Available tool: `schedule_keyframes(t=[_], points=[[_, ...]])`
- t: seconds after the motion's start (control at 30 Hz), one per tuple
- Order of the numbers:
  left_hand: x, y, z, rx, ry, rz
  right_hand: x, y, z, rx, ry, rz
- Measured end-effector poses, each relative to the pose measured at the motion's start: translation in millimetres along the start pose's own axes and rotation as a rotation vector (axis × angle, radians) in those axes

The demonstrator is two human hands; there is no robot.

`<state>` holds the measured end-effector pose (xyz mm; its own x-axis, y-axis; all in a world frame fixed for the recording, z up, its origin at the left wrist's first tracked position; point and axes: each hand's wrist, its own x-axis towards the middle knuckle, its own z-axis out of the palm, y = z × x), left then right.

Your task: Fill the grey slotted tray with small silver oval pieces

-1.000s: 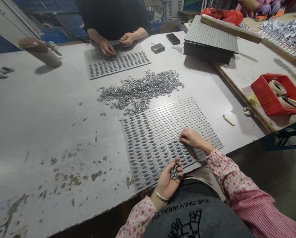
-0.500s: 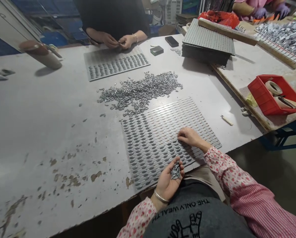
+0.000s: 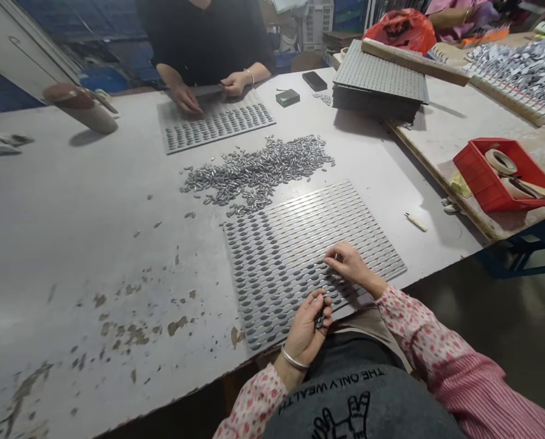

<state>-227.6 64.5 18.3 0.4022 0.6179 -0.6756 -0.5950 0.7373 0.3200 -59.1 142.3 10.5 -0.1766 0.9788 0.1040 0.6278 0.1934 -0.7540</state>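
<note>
Where the pale worktop spreads to the left, its smooth coating is chipped into ragged brown patches. At the far side lies a flat far tray with rows of ovals, then a loose heap of glossy, silver-grey, metallic-looking pieces with pointed ends. Nearer, the ridged grey near tray has dark ovals set in rows over its left part and along part of its near side. The left hand, at its near edge, has its grip curled around several dark pieces. Just beside it, a dark grey shirt carries black capitals, upside down: "THE ONLY WEALTH". The right hand is over the near tray, thumb and fingertips drawn together; whether that grip pinches a piece cannot be told. Further right come a far stack of grey panels, a slim pale-handled tool and a red bin holding a ring-shaped roll.
</note>
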Motion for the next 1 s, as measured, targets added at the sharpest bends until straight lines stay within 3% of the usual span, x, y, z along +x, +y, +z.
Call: schedule_keyframes(t=[0.2, 0.4, 0.6, 0.7, 0.83, 1.0], points=[[0, -3, 7.4, 0.116, 0.062, 0.059, -60, -20, -11, 0.439, -0.223, 0.105], [0, -15, 0.6, 0.207, 0.015, -0.012, -102, -22, 10, 0.704, -0.076, 0.361], [-8, -16, 1.7, 0.278, -0.035, -0.093, -120, -23, 16, 0.835, -0.029, 0.414], [-10, -10, 4.9, 0.158, 0.010, -0.153, -121, -16, 11, 0.766, 0.045, 0.404], [-14, 0, 9.2, -0.070, 0.074, -0.259, -115, 1, -2, 0.350, 0.187, 0.348], [-20, 2, 9.5, -0.082, 0.037, -0.325, -104, 6, -3, -0.071, 0.112, 0.239]])
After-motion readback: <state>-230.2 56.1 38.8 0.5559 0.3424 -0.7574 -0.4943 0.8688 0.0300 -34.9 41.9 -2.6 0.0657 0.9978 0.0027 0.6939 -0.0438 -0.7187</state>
